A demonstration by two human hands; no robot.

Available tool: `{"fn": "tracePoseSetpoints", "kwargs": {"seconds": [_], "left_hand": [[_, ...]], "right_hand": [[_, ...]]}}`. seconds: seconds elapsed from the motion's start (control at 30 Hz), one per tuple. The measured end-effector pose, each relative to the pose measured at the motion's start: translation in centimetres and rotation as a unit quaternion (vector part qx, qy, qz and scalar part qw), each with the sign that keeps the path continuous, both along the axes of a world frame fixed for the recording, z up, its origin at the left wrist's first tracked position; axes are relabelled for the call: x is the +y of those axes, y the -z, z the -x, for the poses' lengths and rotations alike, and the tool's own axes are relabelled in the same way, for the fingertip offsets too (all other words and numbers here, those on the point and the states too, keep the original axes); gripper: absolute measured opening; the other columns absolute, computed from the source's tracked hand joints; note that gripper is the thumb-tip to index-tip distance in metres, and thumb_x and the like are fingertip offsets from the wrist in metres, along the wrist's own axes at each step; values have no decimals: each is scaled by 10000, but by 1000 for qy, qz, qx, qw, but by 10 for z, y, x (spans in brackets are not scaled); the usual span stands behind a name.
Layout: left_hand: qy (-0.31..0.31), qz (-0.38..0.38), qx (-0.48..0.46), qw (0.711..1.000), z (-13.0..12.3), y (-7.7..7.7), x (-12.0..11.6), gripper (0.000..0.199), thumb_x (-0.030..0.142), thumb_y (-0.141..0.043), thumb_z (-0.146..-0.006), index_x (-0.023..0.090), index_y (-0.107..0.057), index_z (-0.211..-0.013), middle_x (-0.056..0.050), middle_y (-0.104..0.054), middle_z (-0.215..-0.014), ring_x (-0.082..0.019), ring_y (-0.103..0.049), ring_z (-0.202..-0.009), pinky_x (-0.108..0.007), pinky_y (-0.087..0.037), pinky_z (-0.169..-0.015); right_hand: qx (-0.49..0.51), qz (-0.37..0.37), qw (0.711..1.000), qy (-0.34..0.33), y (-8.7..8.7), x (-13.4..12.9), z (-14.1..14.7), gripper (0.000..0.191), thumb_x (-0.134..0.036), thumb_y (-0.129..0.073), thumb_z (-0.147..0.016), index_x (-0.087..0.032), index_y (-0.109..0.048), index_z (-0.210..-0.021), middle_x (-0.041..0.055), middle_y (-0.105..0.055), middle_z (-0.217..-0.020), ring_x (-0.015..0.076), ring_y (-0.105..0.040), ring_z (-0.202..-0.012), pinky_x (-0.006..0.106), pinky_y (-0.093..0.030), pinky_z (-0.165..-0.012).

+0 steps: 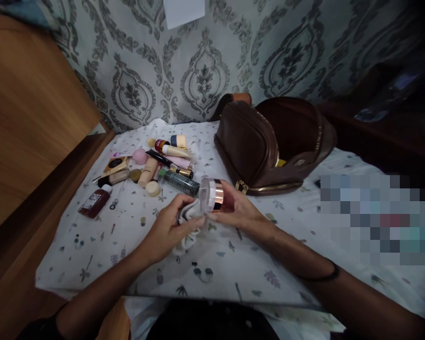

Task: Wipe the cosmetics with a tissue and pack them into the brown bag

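Observation:
My right hand [239,208] is closed round a cosmetic jar [212,194] with a clear end and a shiny copper band, tilted on its side above the table. A bunched pale cloth [188,226] is gripped in my left hand [168,226], close against the jar's clear end. Just beyond the hands lies a dark green bottle [181,182]. Farther left are several cosmetics, among them a beige tube [148,171], a small cream-coloured round pot [153,189] and a dark red bottle with a white cap [95,202].
An unzipped brown leather bag [246,146] stands at the back right on the patterned white tablecloth [127,264]. Behind it hangs a grey damask curtain [204,80]. A wooden panel [31,94] rises on the left. Part of the right side is pixelated.

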State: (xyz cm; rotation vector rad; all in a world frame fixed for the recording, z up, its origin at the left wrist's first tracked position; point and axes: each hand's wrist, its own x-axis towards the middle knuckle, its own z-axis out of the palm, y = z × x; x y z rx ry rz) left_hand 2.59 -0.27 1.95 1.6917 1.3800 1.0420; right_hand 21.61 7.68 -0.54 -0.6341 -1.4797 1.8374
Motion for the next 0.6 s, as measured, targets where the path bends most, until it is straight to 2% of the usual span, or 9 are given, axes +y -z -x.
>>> {"fn": "tracePoseSetpoints", "kwargs": {"seconds": [0.07,0.17,0.27,0.33,0.43,0.53,0.6], "left_hand": [[4,60,-91,994,-1,0,-2,293,418,-681,-856,191,-598,-1022,-23,-662,-923,-177,-637,-841,-278,-529,-725],[-11,138,-209,968,-1,-2,-4,325,411,-746,-788,189,-595,-971,-6,-647,-874,-138,-617,-715,-243,-506,-635],[-39,162,-250,954,2,-9,-9,323,379,-767,-763,180,-598,-952,-2,-648,-855,-113,-591,-650,-218,-483,-592],[-59,110,-215,969,5,-17,-12,266,339,-741,-790,180,-612,-961,0,-653,-873,-117,-602,-714,-211,-490,-646],[-85,-18,-100,991,10,-26,-17,179,270,-681,-842,195,-623,-993,5,-659,-934,-137,-618,-872,-215,-491,-779],[-89,-108,39,989,15,-27,-19,152,222,-606,-889,198,-624,-1038,-4,-672,-985,-153,-624,-934,-238,-484,-838],[-70,-135,120,981,18,-23,-20,167,181,-560,-906,189,-628,-1058,-21,-685,-1015,-165,-634,-953,-257,-486,-859]], "right_hand": [[-45,-41,998,25,1,0,0,750,-288,-882,-609,-245,-475,-1237,47,-594,-1097,162,-591,-888,273,-516,-704],[-73,-71,994,29,3,1,1,710,-300,-857,-628,-238,-474,-1222,65,-585,-1139,172,-603,-901,291,-525,-723],[-76,-76,994,21,6,-1,3,695,-301,-835,-634,-233,-465,-1219,74,-606,-1165,195,-639,-946,331,-547,-799],[-91,-99,991,17,9,-3,5,729,-295,-816,-639,-235,-444,-1263,85,-624,-1187,220,-660,-980,356,-559,-826],[-141,-197,970,34,12,-8,10,768,-313,-781,-684,-236,-405,-1349,116,-609,-1273,261,-658,-1063,398,-562,-877],[-200,-309,929,46,10,-13,13,818,-318,-763,-723,-222,-352,-1424,140,-584,-1309,290,-632,-1121,442,-541,-928],[-219,-337,915,31,6,-15,14,859,-316,-776,-717,-207,-328,-1442,143,-603,-1263,288,-642,-1081,449,-545,-906]]}}
